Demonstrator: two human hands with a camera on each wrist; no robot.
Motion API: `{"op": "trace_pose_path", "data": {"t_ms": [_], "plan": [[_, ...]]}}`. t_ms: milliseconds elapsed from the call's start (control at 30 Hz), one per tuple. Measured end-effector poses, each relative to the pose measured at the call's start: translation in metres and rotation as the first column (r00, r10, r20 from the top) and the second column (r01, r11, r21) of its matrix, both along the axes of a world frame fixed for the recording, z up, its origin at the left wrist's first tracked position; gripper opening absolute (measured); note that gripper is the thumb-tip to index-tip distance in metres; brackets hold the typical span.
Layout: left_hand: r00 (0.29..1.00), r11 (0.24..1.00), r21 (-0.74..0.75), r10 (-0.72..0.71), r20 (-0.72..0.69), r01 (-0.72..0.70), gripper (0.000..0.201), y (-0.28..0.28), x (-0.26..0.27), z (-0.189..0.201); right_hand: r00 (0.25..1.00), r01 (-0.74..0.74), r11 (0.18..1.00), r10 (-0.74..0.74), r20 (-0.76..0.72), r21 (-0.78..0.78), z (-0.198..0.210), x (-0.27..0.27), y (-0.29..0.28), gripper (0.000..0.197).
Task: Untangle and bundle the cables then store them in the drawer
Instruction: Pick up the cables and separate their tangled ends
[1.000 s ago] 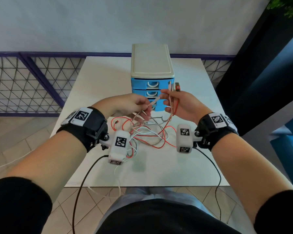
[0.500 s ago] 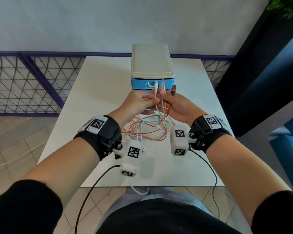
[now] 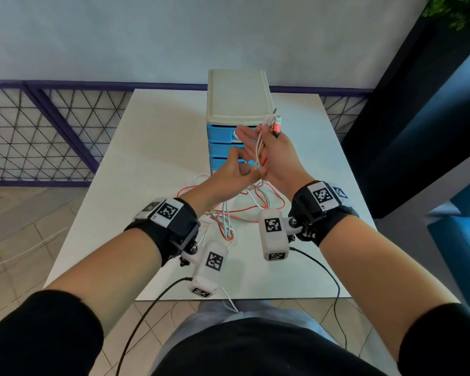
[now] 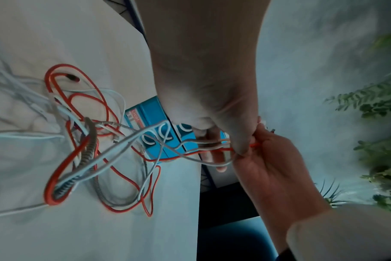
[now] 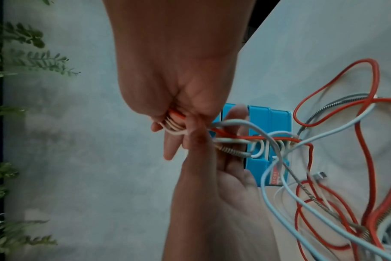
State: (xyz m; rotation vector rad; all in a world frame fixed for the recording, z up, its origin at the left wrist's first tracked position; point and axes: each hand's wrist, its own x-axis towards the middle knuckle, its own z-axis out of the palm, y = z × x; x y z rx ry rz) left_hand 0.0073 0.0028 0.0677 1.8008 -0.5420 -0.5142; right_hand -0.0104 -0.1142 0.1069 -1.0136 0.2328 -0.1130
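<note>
Orange, white and braided grey cables [image 3: 228,213] lie tangled on the white table [image 3: 160,145] in front of a small drawer unit [image 3: 239,104] with blue drawers, all closed. My right hand [image 3: 277,156] holds several cable ends upright, and their plugs [image 3: 276,126] stick out above it. Just below it, my left hand [image 3: 236,172] pinches the same strands with its thumb. The left wrist view shows that thumb [image 4: 241,141] pressing the cables [image 4: 78,150] beside my right hand [image 4: 275,167]. In the right wrist view the strands [image 5: 174,123] run through both hands.
A purple wire-mesh fence [image 3: 38,131] runs behind and to the left of the table. A dark panel [image 3: 418,104] and a blue seat [image 3: 467,240] stand on the right. One white cable end [image 3: 229,302] hangs over the front edge.
My left hand brought a white plug end to my right hand, then slid down under it. Both hands rose and moved towards the drawer unit, lifting the gathered ends.
</note>
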Motion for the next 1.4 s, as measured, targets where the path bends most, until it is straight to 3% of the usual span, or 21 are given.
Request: {"op": "trace_pose_path", "data": {"t_ms": [133, 267, 367, 467, 533, 667, 733, 833, 1000, 1233, 1400], "plan": [[0.986, 0.987, 0.004, -0.163, 0.048, 0.163, 0.017, -0.005, 0.006, 0.004, 0.996, 0.076, 0.997, -0.076, -0.039, 0.012, 0.006, 0.001, -0.004, 0.023], [0.966, 0.967, 0.171, -0.215, 0.144, 0.189, 0.032, -0.015, 0.005, 0.004, 0.989, 0.113, 0.954, -0.135, -0.061, -0.277, 0.010, 0.002, -0.012, 0.027], [0.964, 0.964, 0.214, -0.199, 0.177, 0.160, 0.044, -0.015, 0.006, 0.000, 0.989, 0.112, 0.775, -0.148, -0.007, -0.622, 0.009, 0.002, -0.004, 0.028], [0.909, 0.879, 0.467, -0.264, 0.323, 0.090, 0.047, -0.004, 0.014, -0.017, 0.988, 0.126, 0.549, -0.146, 0.054, -0.826, 0.013, -0.002, -0.010, 0.023], [0.887, 0.856, 0.512, -0.290, 0.360, 0.072, 0.040, 0.013, 0.022, -0.032, 0.982, 0.156, 0.453, -0.169, 0.087, -0.878, 0.020, -0.006, -0.023, 0.020], [0.905, 0.816, 0.576, -0.213, 0.369, -0.043, 0.032, 0.044, 0.035, -0.051, 0.969, 0.189, 0.220, -0.202, 0.145, -0.957, 0.033, -0.007, -0.051, 0.012], [0.900, 0.789, 0.606, -0.187, 0.394, -0.102, 0.029, 0.059, 0.041, -0.057, 0.951, 0.253, 0.154, -0.220, 0.216, -0.955, 0.038, -0.007, -0.063, 0.012], [0.917, 0.809, 0.567, -0.094, 0.388, -0.156, 0.024, 0.075, 0.043, -0.062, 0.920, 0.304, 0.080, -0.283, 0.271, -0.949, 0.046, -0.007, -0.080, 0.018], [0.885, 0.653, 0.731, -0.203, 0.419, -0.197, 0.041, 0.067, 0.045, -0.066, 0.924, 0.310, 0.001, -0.234, 0.302, -0.951, 0.043, -0.010, -0.070, 0.023], [0.924, 0.891, 0.436, -0.054, 0.379, -0.127, 0.058, 0.063, 0.046, -0.055, 0.958, 0.227, 0.080, -0.197, 0.208, -0.971, 0.042, -0.014, -0.055, 0.017], [0.717, 0.962, 0.220, -0.038, 0.696, -0.162, 0.030, 0.045, 0.020, -0.026, 0.958, 0.239, 0.159, -0.197, 0.206, -0.958, 0.038, -0.010, -0.047, 0.015]]}}
